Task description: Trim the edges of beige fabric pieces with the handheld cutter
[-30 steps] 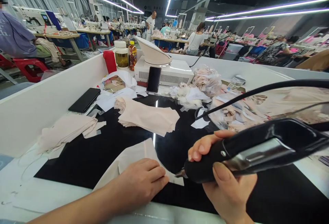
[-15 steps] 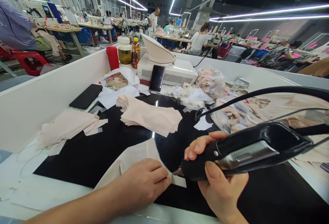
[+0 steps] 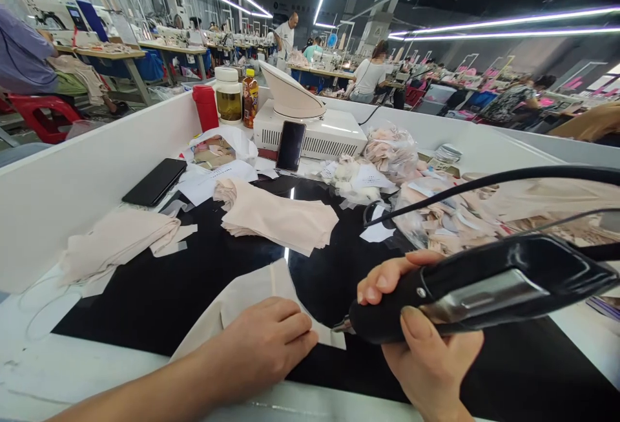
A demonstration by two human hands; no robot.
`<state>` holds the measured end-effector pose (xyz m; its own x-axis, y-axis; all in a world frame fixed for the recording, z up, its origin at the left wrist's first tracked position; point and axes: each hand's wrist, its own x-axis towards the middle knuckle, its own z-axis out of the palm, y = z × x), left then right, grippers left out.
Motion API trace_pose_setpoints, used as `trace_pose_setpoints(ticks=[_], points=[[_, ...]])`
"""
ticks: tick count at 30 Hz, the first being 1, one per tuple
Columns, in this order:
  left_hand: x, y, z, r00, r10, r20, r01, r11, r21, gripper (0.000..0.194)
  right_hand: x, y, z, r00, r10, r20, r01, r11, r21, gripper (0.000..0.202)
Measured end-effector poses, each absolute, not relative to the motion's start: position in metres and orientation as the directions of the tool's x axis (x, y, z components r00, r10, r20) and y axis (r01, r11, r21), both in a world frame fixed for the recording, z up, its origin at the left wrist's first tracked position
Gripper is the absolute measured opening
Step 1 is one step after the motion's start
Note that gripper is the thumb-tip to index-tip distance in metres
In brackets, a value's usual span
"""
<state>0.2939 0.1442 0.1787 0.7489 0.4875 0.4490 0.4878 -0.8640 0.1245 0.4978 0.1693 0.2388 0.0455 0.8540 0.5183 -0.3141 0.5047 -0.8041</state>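
Note:
My right hand (image 3: 431, 357) is wrapped around a black corded handheld power tool (image 3: 489, 289) with a silver plate on its side. A small metal tip (image 3: 343, 326) juts from the tool's front end, at the edge of a pale beige fabric piece (image 3: 254, 289). With bent fingers pressed together, my left hand (image 3: 271, 344) grips this fabric beside the tip. A narrow end of the cloth sticks out between that hand and the tool. Past it, a stack of cut beige fabric pieces (image 3: 281, 215) lies on the black board (image 3: 194, 299).
More folded fabric (image 3: 119, 241) lies at the left, near a black tablet-like case (image 3: 155, 181). A phone (image 3: 290, 145) leans on a white machine (image 3: 334, 136) at the back. Fabric scraps (image 3: 450, 209) heap at the right under the tool's cable (image 3: 484, 183). White walls (image 3: 87, 170) border the table.
My right hand and the tool have shifted slightly right, drawing the tip a little away from my left fingers. My left hand keeps its grip on the fabric. The whole view has shifted slightly.

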Motion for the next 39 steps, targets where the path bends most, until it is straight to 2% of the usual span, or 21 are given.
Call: trace_pose_setpoints(ticks=[8, 13, 20, 27, 39], points=[[0.291, 0.145, 0.175, 0.757, 0.482, 0.441, 0.483, -0.868, 0.120, 0.018, 0.495, 0.168, 0.240, 0.049, 0.869, 0.492, -0.296, 0.483, -0.824, 0.028], [0.291, 0.145, 0.175, 0.760, 0.493, 0.423, 0.484, -0.864, 0.138, 0.019, 0.490, 0.163, 0.243, 0.044, 0.860, 0.508, -0.352, 0.489, -0.798, 0.032], [0.293, 0.145, 0.178, 0.759, 0.498, 0.419, 0.485, -0.862, 0.146, 0.019, 0.485, 0.160, 0.235, 0.009, 0.869, 0.494, -0.340, 0.468, -0.816, 0.040], [0.294, 0.147, 0.176, 0.750, 0.488, 0.446, 0.482, -0.865, 0.137, 0.019, 0.488, 0.158, 0.239, -0.017, 0.873, 0.488, -0.328, 0.456, -0.827, 0.031], [0.291, 0.145, 0.177, 0.757, 0.474, 0.449, 0.480, -0.870, 0.110, 0.018, 0.498, 0.159, 0.239, 0.059, 0.855, 0.515, -0.325, 0.504, -0.800, 0.033]])
